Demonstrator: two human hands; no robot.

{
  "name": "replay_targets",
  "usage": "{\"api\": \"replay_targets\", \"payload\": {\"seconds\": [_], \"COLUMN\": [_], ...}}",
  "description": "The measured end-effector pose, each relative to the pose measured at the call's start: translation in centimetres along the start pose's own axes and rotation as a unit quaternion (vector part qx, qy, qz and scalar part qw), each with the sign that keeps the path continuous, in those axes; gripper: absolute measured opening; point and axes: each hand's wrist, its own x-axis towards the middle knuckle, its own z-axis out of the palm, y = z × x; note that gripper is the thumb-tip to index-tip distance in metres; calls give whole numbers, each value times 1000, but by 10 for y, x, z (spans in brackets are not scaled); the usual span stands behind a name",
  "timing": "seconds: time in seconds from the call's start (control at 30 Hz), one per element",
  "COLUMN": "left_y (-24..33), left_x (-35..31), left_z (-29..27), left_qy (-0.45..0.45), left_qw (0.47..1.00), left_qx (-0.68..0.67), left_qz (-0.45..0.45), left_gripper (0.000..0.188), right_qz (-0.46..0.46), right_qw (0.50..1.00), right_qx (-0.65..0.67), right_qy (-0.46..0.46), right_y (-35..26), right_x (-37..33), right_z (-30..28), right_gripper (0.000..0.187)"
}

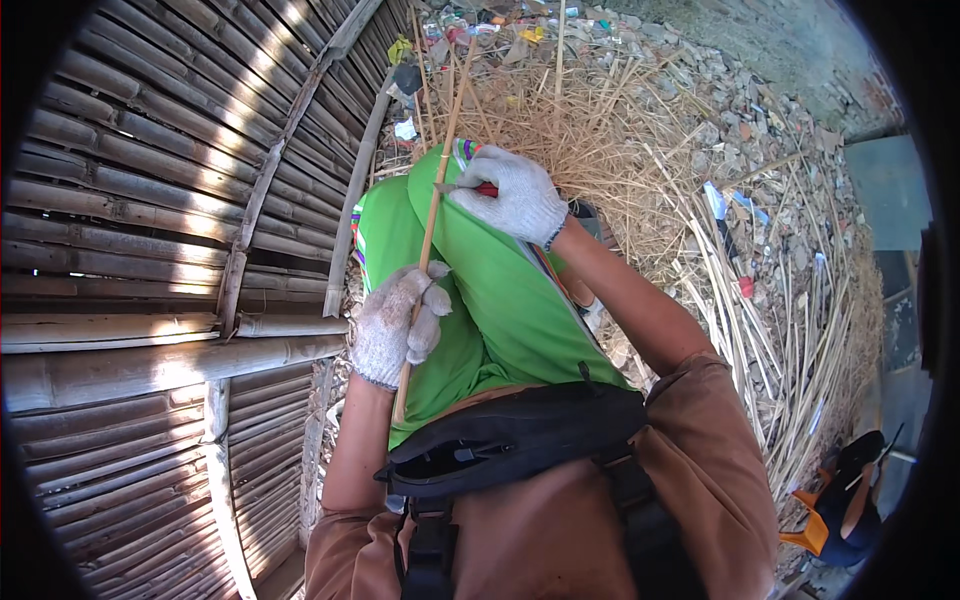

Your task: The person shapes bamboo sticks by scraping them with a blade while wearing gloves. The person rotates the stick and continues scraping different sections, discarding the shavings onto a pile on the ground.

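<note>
A long, thin bamboo strip [431, 225] slants across my green-trousered legs, its far end beyond my knees and its near end by my lap. My left hand [395, 322], in a whitish knit glove, is closed around its lower part. My right hand [518, 192], gloved the same way, grips a small knife with a red handle [487, 189]. The knife's short blade [448, 187] lies against the strip, or very close to it, above my left hand. Most of the knife handle is hidden inside my right glove.
A bamboo-slat wall [150, 190] rises close on my left. Straw-like shavings [590, 130] cover rubble ahead, with cut strips [735, 330] piled to my right. A black waist bag [510, 440] rests on my lap. Another person [855, 500] is at the lower right beside something orange [810, 524].
</note>
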Motion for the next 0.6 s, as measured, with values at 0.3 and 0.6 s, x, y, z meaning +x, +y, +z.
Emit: {"api": "replay_targets", "payload": {"seconds": [0.3,0.6], "left_y": [1,2], "left_x": [-4,4], "left_z": [13,23], "left_qy": [65,98], "left_qw": [992,978], "left_qx": [110,182], "left_qz": [11,31], "left_gripper": [38,40], "right_qz": [15,0], "right_qw": [1000,1000], "right_qx": [-18,-11], "right_qy": [8,-10], "right_y": [-2,-5], "right_x": [3,1], "right_z": [2,1], "right_gripper": [27,26]}}
